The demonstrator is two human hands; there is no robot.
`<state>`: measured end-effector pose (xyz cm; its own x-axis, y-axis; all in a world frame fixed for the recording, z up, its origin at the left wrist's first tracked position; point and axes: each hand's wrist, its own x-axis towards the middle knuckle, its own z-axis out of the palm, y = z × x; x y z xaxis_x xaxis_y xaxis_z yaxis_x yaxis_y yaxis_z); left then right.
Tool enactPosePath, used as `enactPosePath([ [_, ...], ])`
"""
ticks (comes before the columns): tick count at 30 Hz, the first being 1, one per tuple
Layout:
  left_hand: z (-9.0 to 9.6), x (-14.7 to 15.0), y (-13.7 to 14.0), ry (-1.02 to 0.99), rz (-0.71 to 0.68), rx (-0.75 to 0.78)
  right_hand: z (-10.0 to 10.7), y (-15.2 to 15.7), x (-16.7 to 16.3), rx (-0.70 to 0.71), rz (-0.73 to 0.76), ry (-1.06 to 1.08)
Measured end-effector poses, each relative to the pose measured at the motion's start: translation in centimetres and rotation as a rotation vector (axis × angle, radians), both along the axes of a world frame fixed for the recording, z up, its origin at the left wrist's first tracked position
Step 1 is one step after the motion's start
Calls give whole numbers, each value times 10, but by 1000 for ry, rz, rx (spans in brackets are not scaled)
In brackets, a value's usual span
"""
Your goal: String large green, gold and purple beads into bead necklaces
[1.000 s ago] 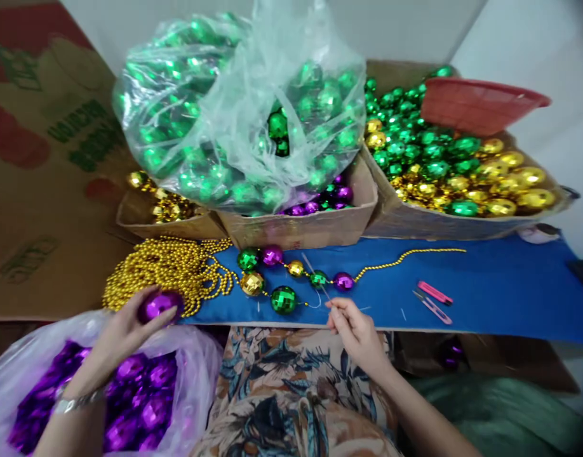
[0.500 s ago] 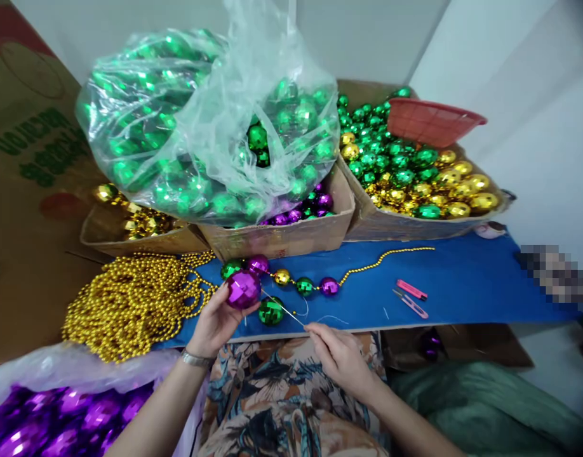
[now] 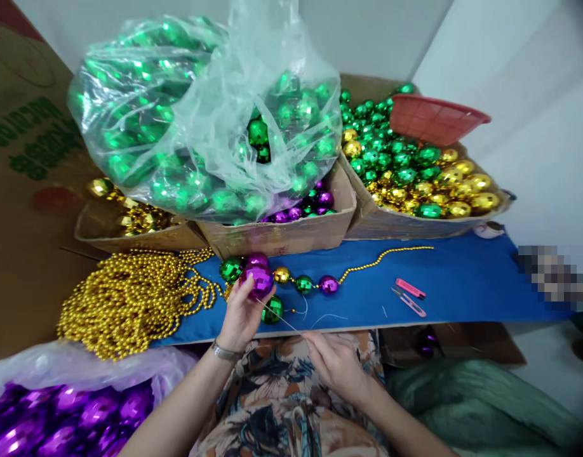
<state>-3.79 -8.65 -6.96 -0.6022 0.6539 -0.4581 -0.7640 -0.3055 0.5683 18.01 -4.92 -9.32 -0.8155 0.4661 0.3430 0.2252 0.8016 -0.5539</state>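
Lining up a thin needle (image 3: 289, 323) with a big purple ball (image 3: 260, 282) looks like our step. The ball sits in the fingertips of our left hand (image 3: 240, 320), which has hold of its near side. It is round, so we see no long side. Our right hand (image 3: 336, 362) pinches the needle. The needle slants up and away from that hand toward the left one, its tip by the ball's low edge. We cannot tell if it is in. The next move calls for a firm left hand and a straight push. Just right of our left hand lies a green ball (image 3: 273, 309). Left of that hand is a gold bead heap (image 3: 124, 304). Pink snips (image 3: 413, 304) lie beyond our right hand, to its right, on the blue worktop (image 3: 472, 285).
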Motion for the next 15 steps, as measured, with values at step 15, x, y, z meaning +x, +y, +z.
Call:
enactPosePath([
  [15,-8,24,-5,298,-79,-21,0,-11,-7,118,-93,-16],
])
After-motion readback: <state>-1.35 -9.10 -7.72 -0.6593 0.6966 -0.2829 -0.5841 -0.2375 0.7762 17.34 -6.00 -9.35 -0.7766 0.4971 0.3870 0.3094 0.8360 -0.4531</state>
